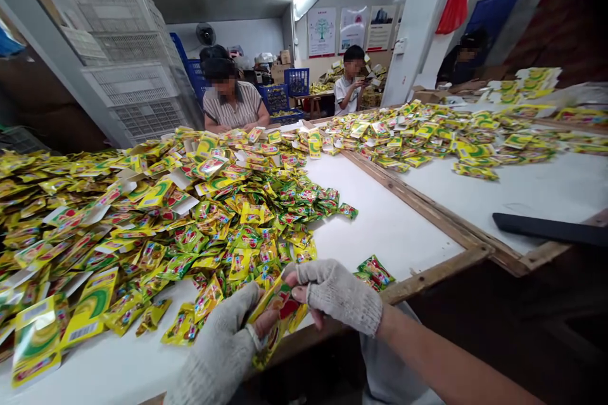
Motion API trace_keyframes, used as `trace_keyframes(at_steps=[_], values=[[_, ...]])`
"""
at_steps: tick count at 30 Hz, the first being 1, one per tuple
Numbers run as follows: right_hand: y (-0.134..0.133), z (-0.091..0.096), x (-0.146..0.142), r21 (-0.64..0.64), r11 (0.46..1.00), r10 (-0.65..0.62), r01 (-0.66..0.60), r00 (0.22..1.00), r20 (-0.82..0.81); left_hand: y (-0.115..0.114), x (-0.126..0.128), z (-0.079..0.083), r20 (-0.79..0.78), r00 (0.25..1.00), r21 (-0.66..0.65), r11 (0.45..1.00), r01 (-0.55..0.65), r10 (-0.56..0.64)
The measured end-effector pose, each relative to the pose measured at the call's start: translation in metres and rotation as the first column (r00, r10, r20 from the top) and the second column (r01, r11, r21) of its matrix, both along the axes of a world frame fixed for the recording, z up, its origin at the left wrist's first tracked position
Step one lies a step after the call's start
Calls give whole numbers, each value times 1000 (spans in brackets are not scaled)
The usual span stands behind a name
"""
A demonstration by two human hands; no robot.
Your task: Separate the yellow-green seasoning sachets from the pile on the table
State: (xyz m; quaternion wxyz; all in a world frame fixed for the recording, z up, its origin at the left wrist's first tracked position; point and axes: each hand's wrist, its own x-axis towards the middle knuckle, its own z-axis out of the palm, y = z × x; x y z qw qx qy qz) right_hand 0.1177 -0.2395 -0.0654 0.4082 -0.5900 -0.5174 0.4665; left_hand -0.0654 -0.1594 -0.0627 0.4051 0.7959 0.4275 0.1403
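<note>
My left hand (223,342), in a grey-white fingerless knit glove, is closed around a yellow packet (282,307) with red and green print. Whether it is a small carton or several sachets together cannot be made out. At its upper end, my right hand (332,294), gloved the same way, pinches the packet's edge. Just past my hands lies a heap of small foil sachets (249,237), mostly yellow and green. A few green sachets (375,272) lie apart by the table edge, behind my right hand.
Flat yellow cartons (90,304) are mixed into the heap on the left. A wooden strip (408,196) divides the white table (380,221); another heap (427,133) lies beyond it. A black bar (546,228) juts in at right. Several people sit across, near stacked crates (137,82).
</note>
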Motion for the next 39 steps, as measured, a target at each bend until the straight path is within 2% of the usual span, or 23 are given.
trace_keyframes(at_steps=[3,5,7,8,9,11,12,13,14,15,16,17,18,20,22,23,27,29,31,35,39], values=[[6,-2,13,144,984,-140,105,956,259,2,19,13,-26,999,-83,996,43,-46],[9,1,30,207,966,-218,156,921,323,6,31,19,64,995,-130,988,80,-72],[8,10,54,225,921,-362,318,913,189,13,38,22,132,990,-126,990,59,-42],[6,16,68,241,867,-457,435,888,42,16,39,22,122,993,-87,996,22,-11],[3,22,81,246,793,-542,557,830,-133,19,38,20,79,997,-25,1000,-12,14],[-5,29,101,238,635,-615,735,667,-421,20,36,13,-68,998,99,995,1,6],[-9,29,108,233,596,-620,769,624,-475,19,36,8,-153,988,144,988,49,-26],[-12,26,110,221,608,-628,763,632,-455,16,36,2,-238,969,179,978,109,-65],[-14,21,109,196,673,-627,714,690,-362,12,38,-3,-315,943,210,962,175,-103],[-15,14,105,158,761,-596,630,774,-215,9,40,-7,-383,913,242,938,248,-143],[-15,6,99,114,844,-524,525,851,-42,5,45,-11,-437,882,277,906,321,-179],[-15,-3,92,76,907,-422,415,896,137,3,50,-13,-478,852,311,867,390,-213],[-14,-10,84,54,947,-317,317,896,310,1,57,-15,-510,826,337,827,449,-240],[-11,-22,72,46,985,-161,166,790,592,2,72,-16,-543,797,381,770,513,-263],[-9,-29,66,6,996,-62,86,664,745,5,88,-16,-560,788,400,750,526,-254],[-9,-31,65,-23,997,-29,75,627,778,6,95,-17,-571,783,399,751,526,-246],[-14,-35,72,-47,990,-41,131,600,799,15,109,-17,-615,756,345,787,512,-222],[-18,-36,77,-28,988,-71,153,605,793,20,108,-15,-597,779,354,808,470,-192],[-21,-36,81,0,984,-115,177,642,758,26,107,-13,-576,800,397,799,451,-166],[-21,-34,84,75,937,-321,342,755,572,39,115,-14,-638,744,438,702,562,-198],[-20,-30,86,129,877,-474,462,795,379,47,128,-15,-663,710,420,667,616,-237]])
